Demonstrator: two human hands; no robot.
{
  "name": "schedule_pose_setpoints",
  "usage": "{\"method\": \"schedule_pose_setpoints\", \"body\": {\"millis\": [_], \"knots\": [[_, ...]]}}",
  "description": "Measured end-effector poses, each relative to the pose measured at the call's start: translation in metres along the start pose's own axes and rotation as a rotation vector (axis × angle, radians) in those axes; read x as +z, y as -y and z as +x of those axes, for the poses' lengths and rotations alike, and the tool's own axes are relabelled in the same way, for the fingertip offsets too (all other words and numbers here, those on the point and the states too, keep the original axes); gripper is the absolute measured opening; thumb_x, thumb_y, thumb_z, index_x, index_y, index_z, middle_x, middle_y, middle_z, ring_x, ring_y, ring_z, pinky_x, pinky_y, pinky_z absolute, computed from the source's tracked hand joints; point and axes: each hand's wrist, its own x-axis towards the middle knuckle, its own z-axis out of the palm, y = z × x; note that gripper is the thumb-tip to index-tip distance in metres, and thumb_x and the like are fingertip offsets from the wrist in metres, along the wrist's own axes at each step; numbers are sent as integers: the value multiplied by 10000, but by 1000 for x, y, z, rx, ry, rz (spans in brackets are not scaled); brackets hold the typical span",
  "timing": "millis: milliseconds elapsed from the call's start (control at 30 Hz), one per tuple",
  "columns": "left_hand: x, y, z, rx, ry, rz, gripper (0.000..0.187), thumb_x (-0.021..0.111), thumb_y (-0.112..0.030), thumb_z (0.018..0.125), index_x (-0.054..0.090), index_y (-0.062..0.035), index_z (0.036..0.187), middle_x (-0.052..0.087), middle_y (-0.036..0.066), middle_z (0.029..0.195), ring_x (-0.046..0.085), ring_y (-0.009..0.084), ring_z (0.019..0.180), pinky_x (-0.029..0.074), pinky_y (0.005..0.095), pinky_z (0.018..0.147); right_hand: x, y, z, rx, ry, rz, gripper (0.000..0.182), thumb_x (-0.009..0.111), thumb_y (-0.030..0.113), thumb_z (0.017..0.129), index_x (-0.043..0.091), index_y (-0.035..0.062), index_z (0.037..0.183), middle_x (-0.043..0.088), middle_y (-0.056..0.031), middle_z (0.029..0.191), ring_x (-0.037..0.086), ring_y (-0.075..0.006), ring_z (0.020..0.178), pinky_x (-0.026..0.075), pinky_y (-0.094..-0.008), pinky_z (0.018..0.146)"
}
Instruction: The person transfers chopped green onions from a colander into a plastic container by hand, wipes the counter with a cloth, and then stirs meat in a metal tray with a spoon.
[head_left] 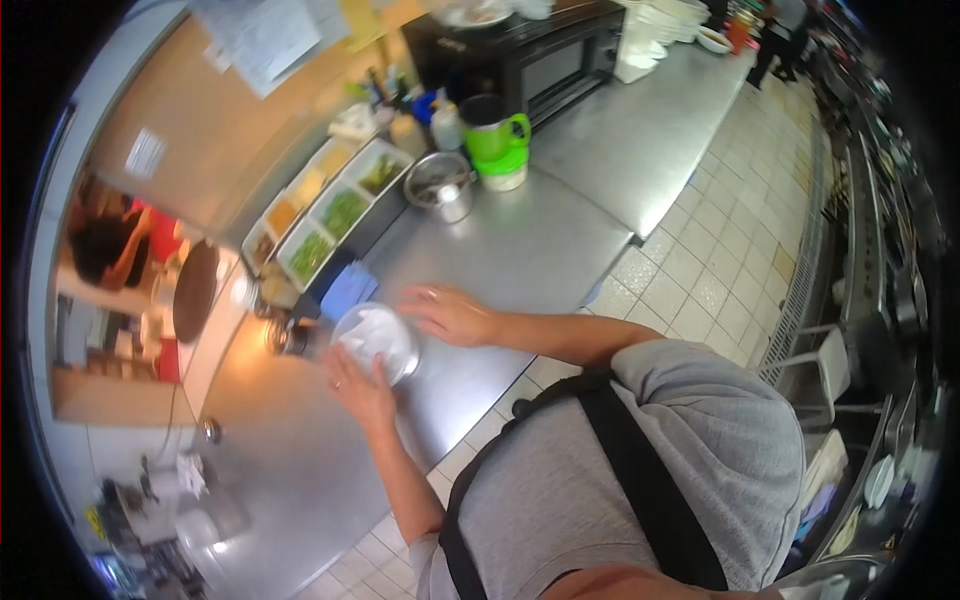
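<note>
A round bowl with white contents (376,338) rests on the steel counter (480,270). At its near left rim is my left hand (362,390), fingers spread, thumb over the white contents. On the other side, my right hand (450,313) is beside the rim with its fingers stretched out and nothing visible in it. A folded blue cloth (348,290) lies just beyond the bowl. Whether the left fingers press on the rim is hard to make out.
Behind the bowl are a rack of food containers (343,212), a steel pot (440,188), a green jug (490,140) and a black oven (560,65). A pepper mill or jar (290,338) stands at left. Two people are farther off.
</note>
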Motion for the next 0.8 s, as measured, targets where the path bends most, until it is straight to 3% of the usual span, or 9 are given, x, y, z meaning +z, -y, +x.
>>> {"method": "schedule_pose_setpoints", "body": {"millis": [33, 100, 233, 333, 400, 467, 600, 733, 800], "knots": [[0, -11, 2, 33, -1, -10, 685, 570, -412, 889, 368, 3, 1396, 323, 247, 1455, 285, 392, 1354, 197, 493, 1109, -28, -9, -26, 0, 39, -69, 333, 563, 140, 861, 576, 109, 1192, 530, -145, 1241, 503, -305, 1166, 406, -409, 985], [-8, -40, 11, 72, -293, 59, 592, 581, -329, 903, 405, -21, 1378, 356, 235, 1430, 319, 404, 1323, 246, 500, 1082, -89, -28, -82, 105, 61, -86, 329, 572, 106, 848, 585, 110, 1177, 534, -133, 1251, 498, -311, 1179, 404, -407, 992], [15, -158, 5, 269, -318, -298, 473, 589, -209, 895, 480, -17, 1314, 409, 223, 1374, 370, 415, 1275, 306, 504, 1043, -213, -64, -201, 445, -115, -158, 271, 581, 30, 831, 630, 106, 1086, 584, -119, 1156, 589, -294, 1037, 501, -359, 847], [55, -274, -11, 383, -112, -522, 369, 596, -149, 874, 555, -1, 1210, 457, 219, 1316, 409, 412, 1237, 342, 489, 1026, -291, -75, -276, 539, -240, -236, 233, 575, 25, 837, 644, 90, 1050, 609, -124, 1082, 613, -302, 961, 518, -348, 778], [84, -346, -21, 483, -14, -627, 329, 601, -146, 871, 580, 2, 1164, 496, 205, 1277, 449, 394, 1205, 371, 465, 1005, -340, -73, -306, 931, -221, -101, 207, 562, 30, 846, 647, 68, 1031, 626, -132, 1043, 611, -320, 943, 513, -362, 771], [106, -413, -42, 520, 74, -701, 316, 604, -142, 869, 587, 4, 1149, 512, 196, 1259, 466, 382, 1190, 379, 452, 999, -366, -96, -343, 877, -229, -129, 211, 554, 30, 851, 649, 67, 1036, 634, -133, 1009, 620, -308, 902, 507, -362, 765], [137, -526, -49, 790, 342, -873, 295, 602, -131, 868, 601, 13, 1125, 565, 180, 1197, 520, 353, 1129, 408, 424, 970, -423, -116, -379, 780, -299, -243, 189, 554, 51, 854, 649, 69, 1016, 643, -121, 984, 626, -297, 880, 500, -382, 751], [180, -610, -23, 1063, 547, -897, 289, 574, -142, 895, 600, 15, 1135, 603, 185, 1137, 562, 347, 1066, 437, 405, 934, -469, -140, -410, 872, -409, -356, 157, 543, 108, 877, 651, 99, 991, 645, -96, 982, 621, -304, 888, 503, -394, 761], [202, -650, -10, 1036, 613, -899, 278, 549, -153, 923, 601, 16, 1137, 619, 188, 1093, 590, 331, 1013, 462, 385, 891, -485, -148, -436, 975, -504, -390, 157, 537, 123, 883, 648, 100, 992, 645, -94, 976, 622, -306, 883, 504, -396, 758]]}}
